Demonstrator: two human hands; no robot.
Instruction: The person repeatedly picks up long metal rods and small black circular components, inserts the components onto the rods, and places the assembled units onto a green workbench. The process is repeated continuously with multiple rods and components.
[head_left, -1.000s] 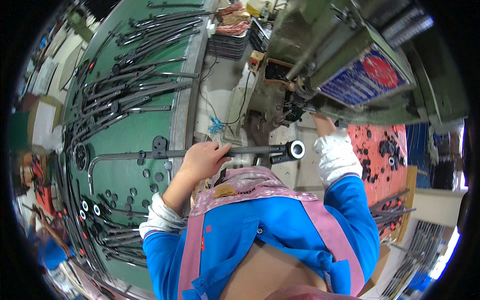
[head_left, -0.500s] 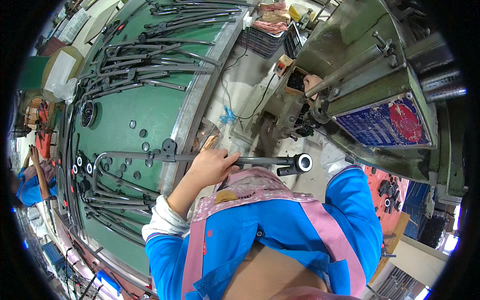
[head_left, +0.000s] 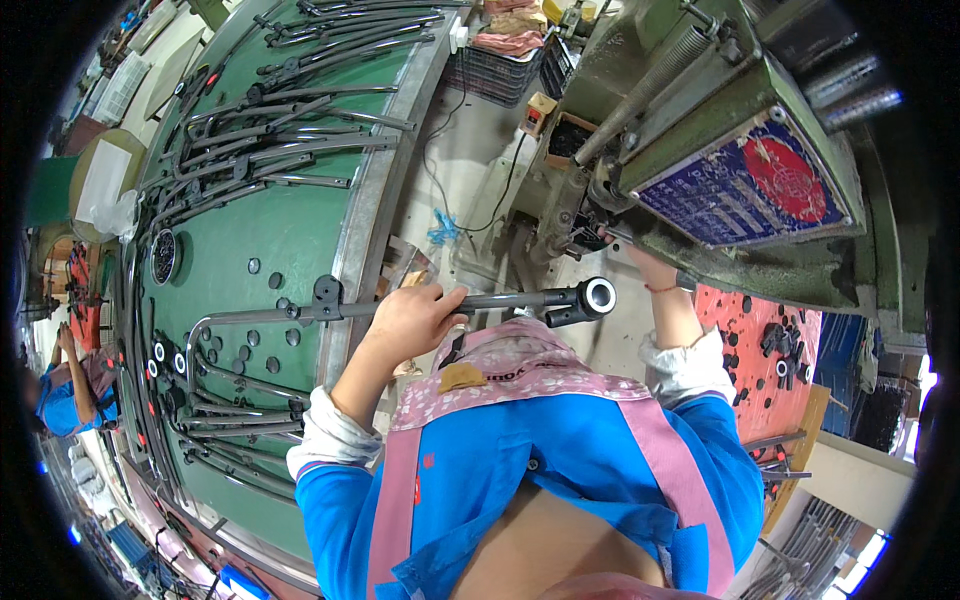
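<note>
My left hand [head_left: 415,318] is wrapped round a dark bent metal tube [head_left: 510,301], which lies level in front of my apron. A black ring-shaped fitting with a white rim [head_left: 600,297] sits on the tube's right end, and a black bracket [head_left: 327,297] is further left along it. The tube's bent left end reaches over the green table [head_left: 215,252]. My right hand [head_left: 645,262] is under the green press machine [head_left: 690,120], its fingertips drawn together at the small tooling [head_left: 588,236]. The machine partly hides those fingers, so what they hold cannot be made out.
Many dark bent tubes [head_left: 300,150] and round black caps [head_left: 272,365] lie on the green table, beside a bowl of small parts [head_left: 166,256]. A box of black pieces [head_left: 568,140] stands by the press. Black parts cover a red surface [head_left: 745,385] at right.
My right hand has left the box of black pieces and come down to the press tooling. My left hand keeps its hold on the tube, which has tilted slightly, right end up.
</note>
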